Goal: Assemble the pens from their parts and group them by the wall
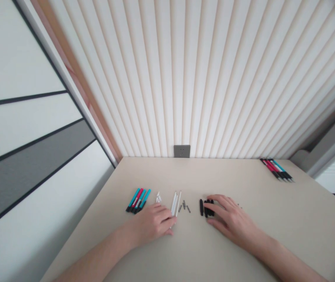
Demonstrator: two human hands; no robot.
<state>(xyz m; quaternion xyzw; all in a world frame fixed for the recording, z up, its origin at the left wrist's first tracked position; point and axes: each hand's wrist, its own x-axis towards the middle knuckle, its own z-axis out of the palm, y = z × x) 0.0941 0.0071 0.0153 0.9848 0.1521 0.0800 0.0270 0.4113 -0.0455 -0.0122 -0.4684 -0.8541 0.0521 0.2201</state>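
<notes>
My left hand (155, 221) rests low over the table, its fingers loosely apart across the lower ends of several thin white pen refills (174, 203). Small white cone-shaped tips (158, 197) lie just beyond its knuckles. To the right of the refills are several small grey metal pieces, perhaps springs (184, 205). My right hand (226, 215) arches over several short black tubes that look like pen grips (201, 207), with thumb and fingers spread around them. Its fingers partly cover these tubes. Some small pieces (239, 206) behind that hand are mostly hidden.
Left of my left hand lie several blue and red pen barrels (138, 200) with black ends, side by side. Several whole pens (276, 170) sit at the table's far right corner. A ribbed white wall with a dark socket (182, 151) borders the beige table (214, 176).
</notes>
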